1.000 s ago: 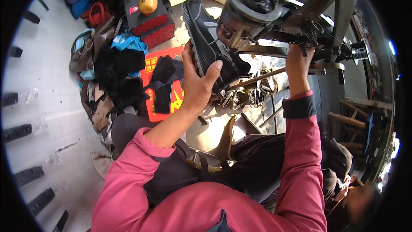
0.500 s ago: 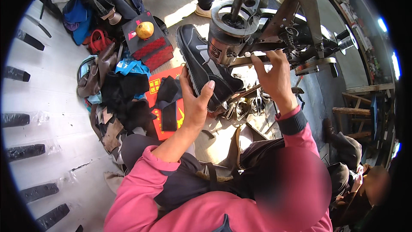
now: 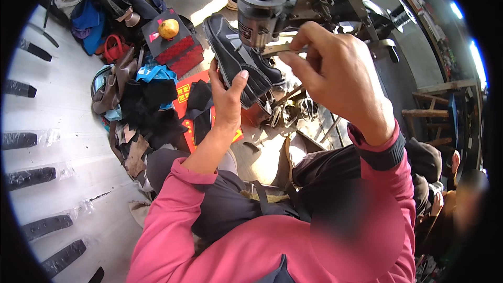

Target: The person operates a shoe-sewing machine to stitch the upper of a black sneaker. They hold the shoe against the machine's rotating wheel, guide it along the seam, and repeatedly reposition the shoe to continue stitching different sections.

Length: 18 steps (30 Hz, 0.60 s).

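My left hand (image 3: 228,94) holds a black shoe (image 3: 246,68) with grey trim by its sole side, thumb over the upper. The shoe stands tilted, toe away from me, against the round metal head of a shoe-stitching machine (image 3: 259,18). Its narrow metal arm (image 3: 277,49) runs toward the shoe's opening; how far inside it reaches is hidden. My right hand (image 3: 340,68) is raised by the end of that arm, fingers curled and thumb close to the forefinger. Anything between those fingertips is too small to make out.
Left of the shoe, dark material pieces lie on a red sheet (image 3: 183,94). Beyond them a round yellowish fruit (image 3: 168,29) sits on a box (image 3: 181,57). Leather scraps and bags (image 3: 152,94) are heaped at left. A wooden stool (image 3: 427,112) and another person (image 3: 429,194) are at right.
My right hand has left the machine's metal arm and come up and nearer to me, its fingers curling. My left hand still holds the shoe at the machine. The view has shifted slightly.
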Motion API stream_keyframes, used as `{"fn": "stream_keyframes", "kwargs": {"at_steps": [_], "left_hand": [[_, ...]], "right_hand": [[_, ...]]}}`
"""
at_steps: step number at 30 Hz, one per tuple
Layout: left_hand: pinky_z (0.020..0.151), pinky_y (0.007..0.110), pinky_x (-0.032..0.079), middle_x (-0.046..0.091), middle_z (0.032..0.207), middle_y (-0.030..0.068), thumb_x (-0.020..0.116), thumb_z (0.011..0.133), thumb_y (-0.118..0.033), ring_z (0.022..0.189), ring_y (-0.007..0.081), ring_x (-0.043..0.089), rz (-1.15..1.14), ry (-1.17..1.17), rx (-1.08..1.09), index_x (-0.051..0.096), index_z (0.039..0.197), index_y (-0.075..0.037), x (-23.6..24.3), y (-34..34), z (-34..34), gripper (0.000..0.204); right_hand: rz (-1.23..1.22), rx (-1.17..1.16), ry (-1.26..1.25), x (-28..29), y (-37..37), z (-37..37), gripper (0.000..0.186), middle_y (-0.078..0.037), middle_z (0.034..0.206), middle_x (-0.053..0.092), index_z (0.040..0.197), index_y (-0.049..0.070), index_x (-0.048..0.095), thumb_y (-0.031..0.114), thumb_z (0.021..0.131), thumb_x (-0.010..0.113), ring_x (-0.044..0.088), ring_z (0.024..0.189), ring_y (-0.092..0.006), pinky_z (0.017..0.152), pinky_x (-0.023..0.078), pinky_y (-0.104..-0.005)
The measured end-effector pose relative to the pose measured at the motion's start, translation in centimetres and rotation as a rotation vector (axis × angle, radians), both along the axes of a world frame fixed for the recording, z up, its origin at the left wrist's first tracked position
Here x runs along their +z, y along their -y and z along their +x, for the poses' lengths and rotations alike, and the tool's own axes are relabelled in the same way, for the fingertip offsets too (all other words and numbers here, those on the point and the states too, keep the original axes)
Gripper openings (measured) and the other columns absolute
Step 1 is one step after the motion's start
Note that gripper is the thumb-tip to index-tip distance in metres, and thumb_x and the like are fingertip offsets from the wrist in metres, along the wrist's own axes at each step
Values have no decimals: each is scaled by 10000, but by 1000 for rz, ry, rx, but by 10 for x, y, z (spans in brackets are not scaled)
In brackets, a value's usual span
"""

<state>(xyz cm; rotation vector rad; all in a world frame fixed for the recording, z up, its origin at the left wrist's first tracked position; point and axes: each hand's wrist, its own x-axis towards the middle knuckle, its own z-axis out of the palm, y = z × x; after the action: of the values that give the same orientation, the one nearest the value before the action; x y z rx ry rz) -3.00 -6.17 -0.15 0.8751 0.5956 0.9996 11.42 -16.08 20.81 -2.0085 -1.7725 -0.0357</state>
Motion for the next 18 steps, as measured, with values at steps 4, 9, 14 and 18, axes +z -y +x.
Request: {"fn": "stream_keyframes", "kwargs": {"at_steps": [4, 9, 14, 18], "left_hand": [[984, 355, 592, 593, 1348, 129, 722, 943, -90, 1154, 208, 661, -74, 70, -47, 302, 1583, -50, 5, -2, 1, 766], [963, 396, 627, 605, 1293, 111, 706, 939, -181, 1148, 237, 688, -131, 96, -109, 367, 1547, -90, 7, -6, 0, 702], [1006, 369, 577, 617, 1303, 112, 673, 937, -84, 1143, 218, 671, -186, 118, -99, 378, 1546, -66, 8, -12, 1, 677], [1101, 337, 488, 554, 1395, 94, 728, 893, -121, 1259, 188, 571, -194, 58, -49, 343, 1597, -52, 8, -10, -1, 806]], "right_hand": [[272, 79, -326, -33, 14, 8, 217, -99, 713, 706, 1097, 5, 693, 131, 932, 755, 698, 605, -218, 575, 523, -320], [359, -360, -851, -187, 48, 82, 164, -18, 873, 690, 1167, -14, 702, 99, 1068, 636, 587, 742, -53, 671, 481, -225], [-500, -773, -439, -416, 111, 145, 364, -292, 1071, 734, 1173, -37, 703, 143, 863, 638, 697, 1066, -465, 965, 539, -499], [-290, -804, -367, -506, 140, 144, 470, -255, 1085, 736, 1257, -22, 647, 139, 817, 677, 711, 1031, -427, 952, 545, -468]]}}
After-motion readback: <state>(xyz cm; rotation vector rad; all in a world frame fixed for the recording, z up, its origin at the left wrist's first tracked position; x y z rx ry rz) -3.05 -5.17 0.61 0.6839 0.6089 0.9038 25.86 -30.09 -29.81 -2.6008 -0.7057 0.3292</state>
